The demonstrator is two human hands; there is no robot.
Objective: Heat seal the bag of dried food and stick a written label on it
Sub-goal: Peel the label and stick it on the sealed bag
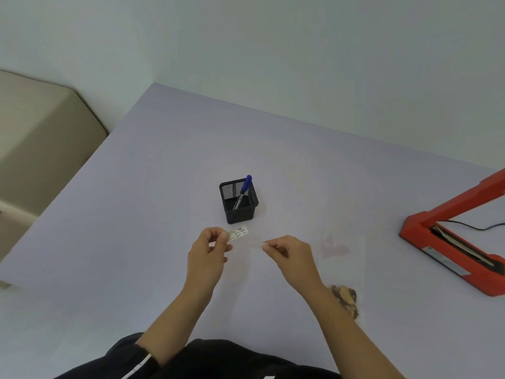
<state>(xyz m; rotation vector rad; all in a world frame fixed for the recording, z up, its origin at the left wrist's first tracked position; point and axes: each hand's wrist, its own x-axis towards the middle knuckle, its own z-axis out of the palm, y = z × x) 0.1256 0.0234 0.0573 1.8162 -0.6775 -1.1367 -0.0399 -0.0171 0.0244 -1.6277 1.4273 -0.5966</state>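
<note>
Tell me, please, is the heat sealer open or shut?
Open: the sealer's arm slopes up off its base, baring the sealing strip.

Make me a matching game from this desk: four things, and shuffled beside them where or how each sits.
1. label
2. blue pen
3. red heat sealer
4. bag of dried food

A. flat on the table, beside the right hand that pinches a pale strip
B. standing in the black mesh holder
C. pinched in the left hand
D. arm raised, far right on the table

Pairs: 1-C, 2-B, 3-D, 4-A.
</note>
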